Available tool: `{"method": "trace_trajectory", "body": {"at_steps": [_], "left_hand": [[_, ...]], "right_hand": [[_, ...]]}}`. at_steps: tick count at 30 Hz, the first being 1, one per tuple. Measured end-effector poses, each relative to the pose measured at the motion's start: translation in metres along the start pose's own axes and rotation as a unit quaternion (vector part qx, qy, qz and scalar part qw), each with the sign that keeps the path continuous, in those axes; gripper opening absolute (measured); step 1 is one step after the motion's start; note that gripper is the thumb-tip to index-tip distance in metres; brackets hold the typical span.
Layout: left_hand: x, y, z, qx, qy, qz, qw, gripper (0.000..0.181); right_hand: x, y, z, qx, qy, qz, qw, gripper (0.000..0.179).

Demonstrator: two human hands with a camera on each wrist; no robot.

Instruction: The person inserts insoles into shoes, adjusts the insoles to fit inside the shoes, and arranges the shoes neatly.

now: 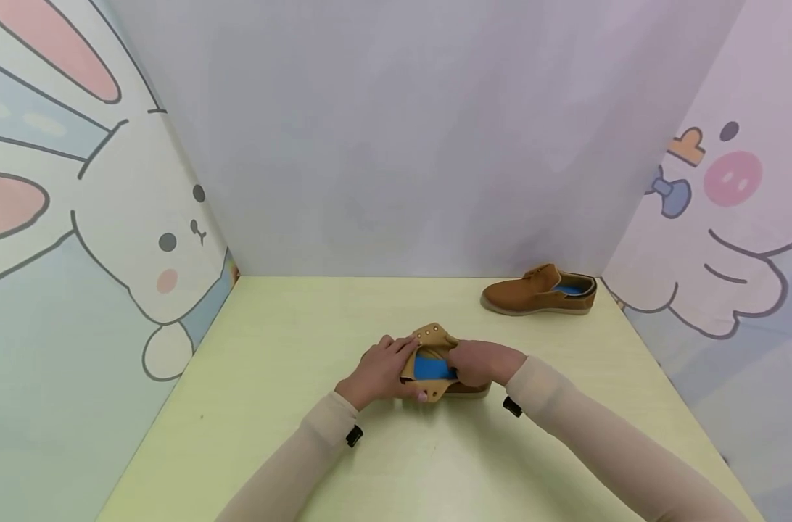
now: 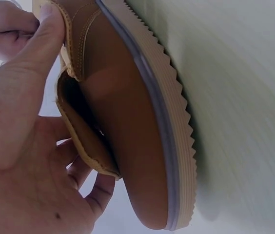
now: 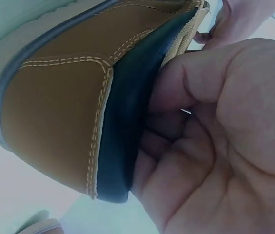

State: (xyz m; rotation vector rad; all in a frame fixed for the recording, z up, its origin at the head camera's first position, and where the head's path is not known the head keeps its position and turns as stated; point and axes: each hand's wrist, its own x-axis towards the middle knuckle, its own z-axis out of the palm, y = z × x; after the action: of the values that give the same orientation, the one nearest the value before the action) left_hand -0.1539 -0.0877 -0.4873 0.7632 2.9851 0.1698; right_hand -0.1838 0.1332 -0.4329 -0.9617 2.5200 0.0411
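A brown shoe [image 1: 469, 391] with a tan inner lining stands on the table, its eyelet flaps spread wide. A blue insole [image 1: 431, 367] shows inside it. My left hand [image 1: 389, 370] grips the shoe's front opening; in the left wrist view, its thumb [image 2: 49, 34] lies on the near flap while the other fingers curl by the tongue [image 2: 91, 146]. My right hand [image 1: 481, 361] reaches in at the heel, over the insole's end. From the right wrist, its bent fingers [image 3: 171, 92] go behind the dark heel collar [image 3: 127, 112]; their tips are hidden.
A matching brown shoe [image 1: 533, 293], also with a blue insole, stands at the back right of the pale yellow table [image 1: 304, 312]. A plain grey wall [image 1: 396, 145] rises behind, and panels with cartoon animals flank both sides.
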Motion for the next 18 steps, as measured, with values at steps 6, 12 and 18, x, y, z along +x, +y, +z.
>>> {"method": "trace_trajectory", "body": {"at_steps": [6,12,18], "left_hand": [[0.000,0.000,-0.002,0.004,0.001,-0.001,1.0000,0.109],[0.001,0.002,-0.004,0.000,-0.016,-0.003,0.9999,0.110],[-0.004,0.001,0.000,-0.008,-0.006,-0.008,0.9999,0.109]], "right_hand": [[-0.011,0.009,-0.003,0.042,0.088,-0.073,0.9925,0.022],[-0.019,0.023,-0.003,0.058,0.241,-0.067,0.9666,0.028],[0.000,0.037,0.006,0.087,0.213,-0.054,0.9716,0.027]]}}
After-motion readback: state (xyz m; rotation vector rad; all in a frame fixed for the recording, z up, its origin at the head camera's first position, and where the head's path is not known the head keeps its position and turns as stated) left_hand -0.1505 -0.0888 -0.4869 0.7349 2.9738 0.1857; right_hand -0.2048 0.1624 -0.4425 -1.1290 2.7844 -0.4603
